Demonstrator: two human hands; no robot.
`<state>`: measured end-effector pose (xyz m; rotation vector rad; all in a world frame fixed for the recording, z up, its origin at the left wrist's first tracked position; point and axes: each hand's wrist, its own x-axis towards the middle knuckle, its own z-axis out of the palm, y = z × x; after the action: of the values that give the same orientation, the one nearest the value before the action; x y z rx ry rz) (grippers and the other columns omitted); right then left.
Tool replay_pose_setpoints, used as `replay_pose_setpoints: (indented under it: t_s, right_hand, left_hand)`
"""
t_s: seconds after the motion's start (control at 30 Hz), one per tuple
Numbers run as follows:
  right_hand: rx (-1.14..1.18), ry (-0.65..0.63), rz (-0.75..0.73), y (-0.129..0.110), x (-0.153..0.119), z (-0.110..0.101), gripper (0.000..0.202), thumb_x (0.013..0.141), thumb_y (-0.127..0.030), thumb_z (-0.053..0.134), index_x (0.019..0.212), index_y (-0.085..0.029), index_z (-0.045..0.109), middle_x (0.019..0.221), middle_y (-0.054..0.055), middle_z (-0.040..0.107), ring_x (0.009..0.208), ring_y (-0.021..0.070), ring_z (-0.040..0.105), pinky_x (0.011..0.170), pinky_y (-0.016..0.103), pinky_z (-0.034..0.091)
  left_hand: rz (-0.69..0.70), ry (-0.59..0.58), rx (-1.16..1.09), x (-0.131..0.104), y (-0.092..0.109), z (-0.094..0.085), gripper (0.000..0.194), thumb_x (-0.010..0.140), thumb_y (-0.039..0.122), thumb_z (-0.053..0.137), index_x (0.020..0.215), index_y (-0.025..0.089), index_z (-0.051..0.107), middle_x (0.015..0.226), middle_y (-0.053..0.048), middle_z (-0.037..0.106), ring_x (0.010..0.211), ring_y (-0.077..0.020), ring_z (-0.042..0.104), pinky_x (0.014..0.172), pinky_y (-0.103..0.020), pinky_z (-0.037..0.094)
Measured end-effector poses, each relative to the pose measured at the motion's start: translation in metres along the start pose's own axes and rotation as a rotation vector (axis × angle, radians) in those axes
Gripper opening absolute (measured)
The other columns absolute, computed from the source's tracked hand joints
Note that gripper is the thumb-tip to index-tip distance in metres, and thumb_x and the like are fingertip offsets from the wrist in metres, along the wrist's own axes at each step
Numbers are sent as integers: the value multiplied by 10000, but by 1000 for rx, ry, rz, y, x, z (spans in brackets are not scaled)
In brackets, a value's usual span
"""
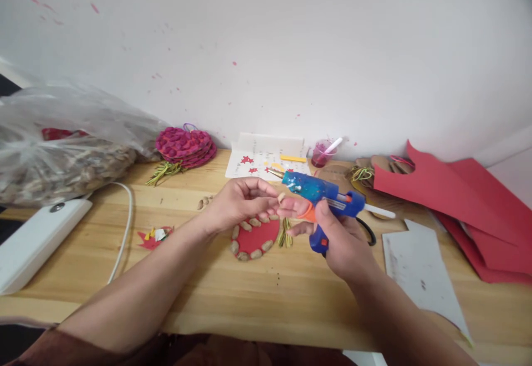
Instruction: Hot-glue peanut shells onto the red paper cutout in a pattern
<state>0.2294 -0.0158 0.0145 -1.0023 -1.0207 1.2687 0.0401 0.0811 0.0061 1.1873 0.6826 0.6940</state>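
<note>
My right hand (343, 238) is wrapped round a blue hot glue gun (313, 186), whose nozzle points left and whose orange trigger lies by the fingers. A clear-white glue stick (380, 211) sticks out of its back. Just left of it, my left hand (245, 202) pinches a small peanut shell (281, 197) at its fingertips. Below the hands lies a red oval piece (253, 240), with several peanut shells (256, 253) set round its edge. Green-yellow strings (286, 233) lie at its right side. My left hand partly covers the oval's upper edge.
A clear bag of shells (62, 161) and a white power strip (45, 244) with a cable stand left. Pink-purple decorated rounds (185, 147), a paper sheet (268, 144) and a cup of dark red paint (322, 154) are at the back. Red card (465, 200) lies right.
</note>
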Motion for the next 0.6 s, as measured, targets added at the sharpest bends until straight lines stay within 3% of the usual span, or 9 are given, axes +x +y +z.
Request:
replay_pose_setpoints:
  t_s: [0.13, 0.27, 0.43, 0.6]
  right_hand:
    - [115, -3, 91, 3, 4, 1, 339, 866, -587, 684, 1033, -295, 723, 1013, 65, 772, 939, 260, 754, 680, 367, 643]
    - [130, -55, 92, 4, 2, 1, 344, 875, -586, 674, 1064, -303, 722, 1006, 62, 771, 977, 262, 747, 772, 408, 649]
    - [138, -77, 54, 10, 1, -1, 283, 888, -542, 684, 1059, -321, 727, 1093, 41, 763, 1027, 252, 736, 875, 444, 629]
    - [99, -116, 40, 17, -2, -7, 230, 946, -491, 629, 1016, -313, 757, 1080, 31, 771, 1048, 235, 729, 942, 431, 598]
  left_hand:
    - [175, 55, 225, -2, -3, 5, 207, 810, 288, 794, 928, 136, 716, 799, -49, 760, 662, -117, 696, 600, -192, 552]
    - [287, 155, 442, -6, -2, 10, 118, 839, 244, 736, 911, 151, 742, 775, -32, 750, 607, -103, 664, 552, -187, 530]
    - [469, 274, 719, -9, 1, 10, 45, 827, 198, 724, 816, 170, 757, 770, -22, 744, 650, -99, 659, 609, -185, 530]
    - [488, 296, 823, -10, 4, 12, 71, 828, 184, 706, 779, 176, 757, 687, -8, 720, 615, -100, 632, 599, -193, 514]
